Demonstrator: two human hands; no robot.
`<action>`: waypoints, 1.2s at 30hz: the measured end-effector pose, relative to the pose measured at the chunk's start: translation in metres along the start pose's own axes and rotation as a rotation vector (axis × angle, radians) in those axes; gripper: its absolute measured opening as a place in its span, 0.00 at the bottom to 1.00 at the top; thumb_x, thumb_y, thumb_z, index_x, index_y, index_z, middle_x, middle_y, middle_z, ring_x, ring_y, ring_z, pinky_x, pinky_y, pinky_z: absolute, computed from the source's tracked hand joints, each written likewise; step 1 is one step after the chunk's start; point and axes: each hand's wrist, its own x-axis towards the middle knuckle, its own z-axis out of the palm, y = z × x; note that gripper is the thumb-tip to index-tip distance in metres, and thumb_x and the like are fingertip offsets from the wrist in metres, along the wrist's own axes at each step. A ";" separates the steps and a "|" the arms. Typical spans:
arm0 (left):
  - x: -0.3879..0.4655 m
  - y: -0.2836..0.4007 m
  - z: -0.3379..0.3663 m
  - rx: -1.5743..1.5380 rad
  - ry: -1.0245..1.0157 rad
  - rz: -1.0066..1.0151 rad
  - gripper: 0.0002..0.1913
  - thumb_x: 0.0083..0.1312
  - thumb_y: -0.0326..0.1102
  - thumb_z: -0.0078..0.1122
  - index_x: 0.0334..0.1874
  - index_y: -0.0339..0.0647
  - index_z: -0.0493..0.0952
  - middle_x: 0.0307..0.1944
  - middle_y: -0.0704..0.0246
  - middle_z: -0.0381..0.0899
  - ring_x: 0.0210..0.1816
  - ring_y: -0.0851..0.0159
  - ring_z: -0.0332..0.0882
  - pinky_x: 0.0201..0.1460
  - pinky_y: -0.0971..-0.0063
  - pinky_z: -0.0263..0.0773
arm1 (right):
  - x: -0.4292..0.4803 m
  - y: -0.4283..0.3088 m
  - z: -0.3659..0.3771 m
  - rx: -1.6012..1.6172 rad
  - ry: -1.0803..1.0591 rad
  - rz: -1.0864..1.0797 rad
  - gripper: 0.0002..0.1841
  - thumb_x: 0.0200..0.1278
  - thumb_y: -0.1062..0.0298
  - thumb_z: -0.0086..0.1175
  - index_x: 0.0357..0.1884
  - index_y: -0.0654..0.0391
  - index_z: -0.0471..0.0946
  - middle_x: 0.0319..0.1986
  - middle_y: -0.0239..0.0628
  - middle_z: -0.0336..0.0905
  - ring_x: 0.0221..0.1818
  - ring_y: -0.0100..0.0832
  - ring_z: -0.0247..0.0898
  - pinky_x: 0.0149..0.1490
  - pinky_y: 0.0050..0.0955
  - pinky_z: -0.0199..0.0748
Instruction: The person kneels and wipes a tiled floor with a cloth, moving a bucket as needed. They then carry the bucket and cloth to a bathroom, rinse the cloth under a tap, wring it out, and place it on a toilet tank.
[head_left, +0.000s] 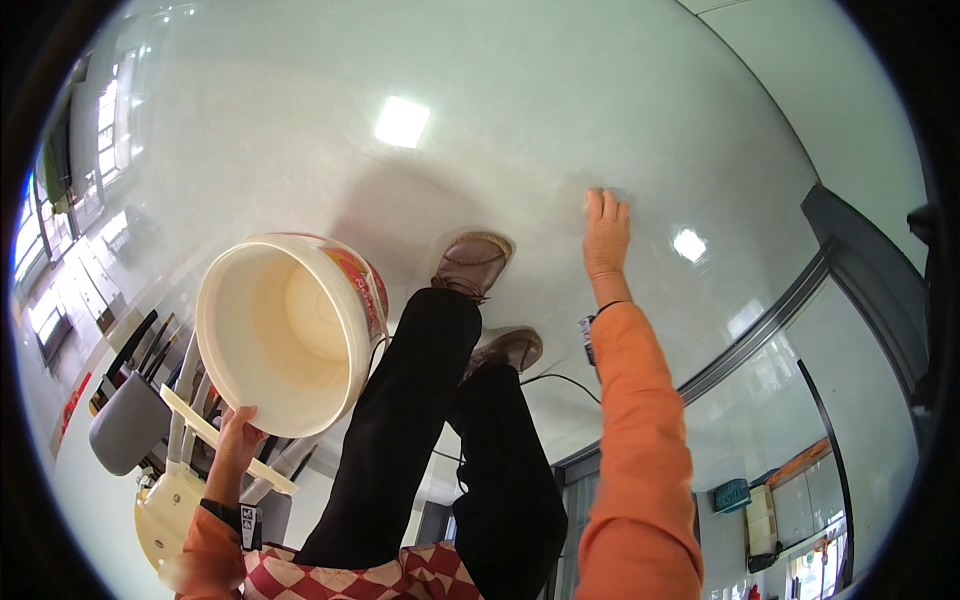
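My left hand (240, 435) grips the near rim of a large cream plastic bucket (216, 360), which tilts with its open mouth towards me. The inside of the bucket shows no contents, and its outer side bears a red and yellow printed label. My right hand (606, 229) reaches down towards the glossy pale floor (525, 112), right of my brown shoes. Its fingers are bent at the floor, and a small pale bit shows beside the fingertips; whether they hold it cannot be told.
A cream plastic chair (169, 510) and a grey padded piece (131, 424) stand at lower left. A thin black cable (562, 376) runs by my shoes. A metal door track (750, 349) and dark frame lie at right, with a teal basket (731, 496) beyond.
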 end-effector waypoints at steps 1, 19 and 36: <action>0.000 0.001 -0.001 0.005 0.012 0.000 0.17 0.62 0.35 0.51 0.53 0.37 0.69 0.40 0.68 0.80 0.34 0.70 0.80 0.32 0.80 0.75 | -0.005 -0.007 0.006 0.023 -0.019 0.053 0.26 0.58 0.78 0.49 0.60 0.50 0.66 0.50 0.31 0.67 0.42 0.36 0.65 0.43 0.31 0.72; -0.003 -0.084 -0.052 -0.258 0.257 -0.002 0.14 0.60 0.35 0.52 0.48 0.45 0.71 0.36 0.69 0.77 0.30 0.69 0.80 0.25 0.80 0.67 | -0.319 0.064 -0.181 0.419 -1.039 0.291 0.11 0.56 0.67 0.52 0.41 0.56 0.75 0.36 0.51 0.77 0.42 0.52 0.74 0.46 0.43 0.72; -0.045 -0.078 -0.056 -0.454 0.379 -0.038 0.20 0.57 0.32 0.53 0.53 0.41 0.71 0.34 0.64 0.80 0.24 0.66 0.81 0.18 0.80 0.69 | -0.089 0.095 -0.363 0.259 -0.901 -0.134 0.15 0.47 0.73 0.57 0.41 0.57 0.76 0.37 0.44 0.76 0.40 0.40 0.75 0.45 0.35 0.73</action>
